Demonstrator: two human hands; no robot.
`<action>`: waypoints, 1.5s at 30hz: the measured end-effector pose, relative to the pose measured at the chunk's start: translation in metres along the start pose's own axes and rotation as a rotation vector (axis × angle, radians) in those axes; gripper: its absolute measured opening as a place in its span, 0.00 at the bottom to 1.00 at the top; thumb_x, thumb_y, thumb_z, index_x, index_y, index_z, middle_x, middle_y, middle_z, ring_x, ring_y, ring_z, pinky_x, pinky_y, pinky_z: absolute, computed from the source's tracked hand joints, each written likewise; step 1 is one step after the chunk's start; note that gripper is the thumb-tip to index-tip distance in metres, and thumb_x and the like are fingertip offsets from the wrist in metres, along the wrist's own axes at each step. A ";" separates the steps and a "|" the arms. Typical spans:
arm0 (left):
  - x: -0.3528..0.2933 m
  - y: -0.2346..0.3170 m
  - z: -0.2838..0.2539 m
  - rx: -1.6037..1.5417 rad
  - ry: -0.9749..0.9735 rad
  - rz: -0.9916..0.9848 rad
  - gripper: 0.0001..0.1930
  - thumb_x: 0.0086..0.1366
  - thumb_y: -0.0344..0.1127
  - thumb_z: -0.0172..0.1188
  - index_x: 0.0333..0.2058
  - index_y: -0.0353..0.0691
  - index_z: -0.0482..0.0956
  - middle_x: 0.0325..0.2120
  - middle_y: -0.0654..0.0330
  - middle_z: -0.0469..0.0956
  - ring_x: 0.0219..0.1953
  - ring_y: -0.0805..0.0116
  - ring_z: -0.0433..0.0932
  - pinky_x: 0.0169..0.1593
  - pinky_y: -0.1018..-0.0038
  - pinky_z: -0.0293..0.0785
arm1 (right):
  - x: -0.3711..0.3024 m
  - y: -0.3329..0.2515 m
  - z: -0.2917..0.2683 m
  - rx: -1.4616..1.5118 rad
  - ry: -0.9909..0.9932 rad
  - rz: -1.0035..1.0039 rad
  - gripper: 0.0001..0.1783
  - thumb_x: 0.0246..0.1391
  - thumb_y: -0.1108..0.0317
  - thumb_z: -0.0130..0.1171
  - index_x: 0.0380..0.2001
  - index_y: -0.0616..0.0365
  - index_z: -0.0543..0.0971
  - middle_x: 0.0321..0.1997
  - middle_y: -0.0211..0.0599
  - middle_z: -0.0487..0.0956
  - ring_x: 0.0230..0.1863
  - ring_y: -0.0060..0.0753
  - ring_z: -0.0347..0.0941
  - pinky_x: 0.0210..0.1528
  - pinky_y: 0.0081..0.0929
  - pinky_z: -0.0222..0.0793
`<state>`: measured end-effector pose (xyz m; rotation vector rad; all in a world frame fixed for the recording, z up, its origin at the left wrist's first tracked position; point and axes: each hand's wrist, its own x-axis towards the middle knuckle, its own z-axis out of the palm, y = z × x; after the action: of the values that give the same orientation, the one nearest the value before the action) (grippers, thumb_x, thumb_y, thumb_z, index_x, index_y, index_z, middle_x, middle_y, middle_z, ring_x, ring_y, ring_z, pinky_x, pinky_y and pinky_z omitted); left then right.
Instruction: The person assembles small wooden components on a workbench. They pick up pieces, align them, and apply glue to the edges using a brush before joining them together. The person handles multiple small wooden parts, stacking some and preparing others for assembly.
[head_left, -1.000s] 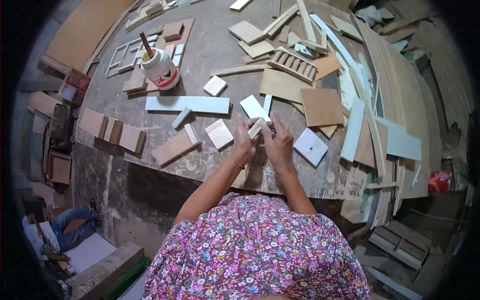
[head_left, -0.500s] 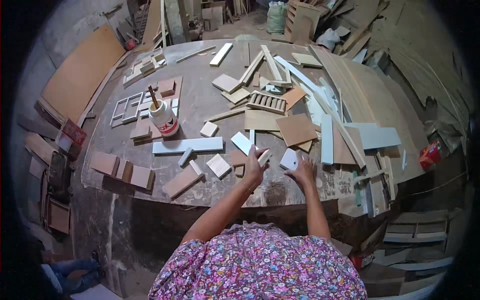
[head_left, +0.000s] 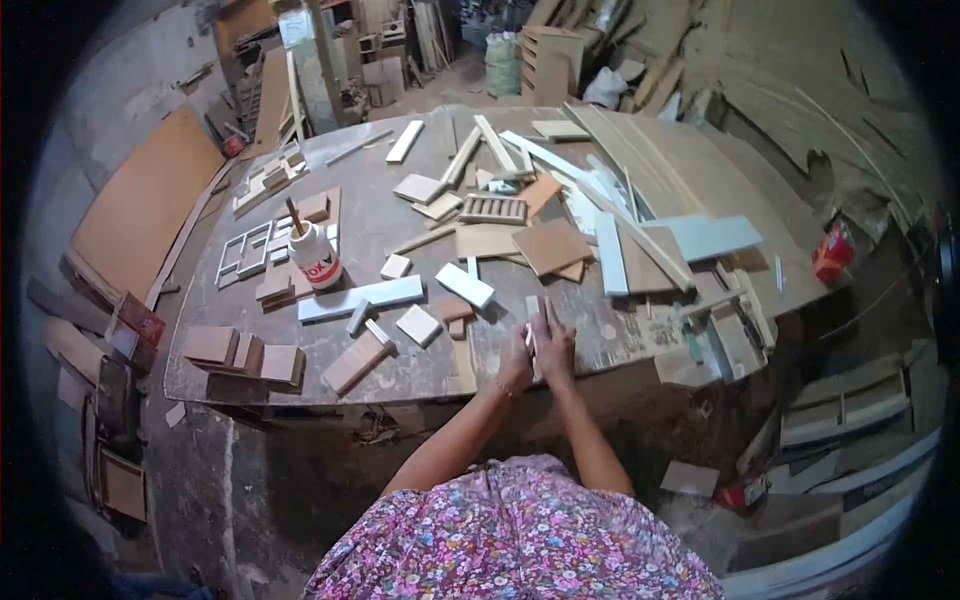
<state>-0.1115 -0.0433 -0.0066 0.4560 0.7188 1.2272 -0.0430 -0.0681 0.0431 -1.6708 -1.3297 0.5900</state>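
A small pale wood piece point(head_left: 532, 322) stands at the near edge of the desk point(head_left: 400, 375). The left hand point(head_left: 517, 358) and right hand point(head_left: 553, 345) press together, fingers closed on it. A glue bottle point(head_left: 315, 255) stands far left.

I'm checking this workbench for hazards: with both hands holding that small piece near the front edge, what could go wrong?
1. The small pale piece, pinched between the left hand and right hand, sits near the table edge; if it slips, it could drop to the floor.
2. Loose offcuts like the square block crowd the hands; an elbow sweep might knock them off.
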 end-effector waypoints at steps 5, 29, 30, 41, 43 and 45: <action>-0.033 0.005 0.011 -0.009 -0.102 -0.083 0.17 0.60 0.42 0.41 0.33 0.35 0.72 0.27 0.52 0.74 0.30 0.57 0.75 0.36 0.64 0.73 | -0.053 -0.004 -0.038 -0.132 -0.053 -0.086 0.33 0.50 0.44 0.51 0.58 0.40 0.63 0.39 0.54 0.67 0.38 0.53 0.64 0.44 0.40 0.62; -0.129 -0.245 0.264 -0.166 -0.444 -0.465 0.18 0.61 0.38 0.39 0.40 0.31 0.71 0.34 0.49 0.72 0.36 0.53 0.73 0.43 0.58 0.70 | -0.134 0.115 -0.351 -0.211 0.312 -0.060 0.31 0.53 0.54 0.53 0.59 0.50 0.62 0.58 0.51 0.63 0.58 0.52 0.53 0.62 0.45 0.42; -0.110 -0.256 0.244 -0.112 -0.493 -0.426 0.18 0.60 0.38 0.39 0.41 0.32 0.71 0.36 0.49 0.72 0.37 0.52 0.72 0.45 0.57 0.69 | -0.134 0.104 -0.352 -0.203 0.273 -0.012 0.31 0.53 0.54 0.53 0.59 0.51 0.61 0.58 0.51 0.63 0.59 0.52 0.53 0.63 0.44 0.42; -0.116 -0.279 0.249 0.559 -0.484 0.159 0.18 0.62 0.41 0.39 0.39 0.33 0.71 0.35 0.48 0.73 0.33 0.55 0.73 0.38 0.56 0.71 | -0.139 0.116 -0.358 -0.232 0.243 0.017 0.32 0.53 0.52 0.52 0.59 0.51 0.61 0.57 0.61 0.61 0.60 0.59 0.52 0.62 0.45 0.43; -0.170 -0.236 0.286 0.116 -0.280 -0.347 0.18 0.62 0.39 0.38 0.40 0.33 0.71 0.35 0.48 0.73 0.33 0.55 0.73 0.38 0.56 0.71 | -0.127 0.140 -0.366 -0.282 0.246 0.061 0.33 0.54 0.52 0.51 0.60 0.52 0.60 0.55 0.60 0.63 0.59 0.53 0.55 0.61 0.44 0.45; -0.143 -0.253 0.257 0.151 -0.184 -0.443 0.16 0.62 0.35 0.38 0.39 0.32 0.73 0.32 0.51 0.74 0.32 0.58 0.74 0.38 0.60 0.72 | -0.114 0.133 -0.358 -0.246 0.194 0.074 0.33 0.54 0.52 0.50 0.60 0.52 0.59 0.54 0.58 0.65 0.57 0.48 0.58 0.60 0.43 0.47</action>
<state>0.2202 -0.2380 0.0396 0.4949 0.7100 0.7089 0.2769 -0.3024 0.0852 -1.9303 -1.2423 0.3053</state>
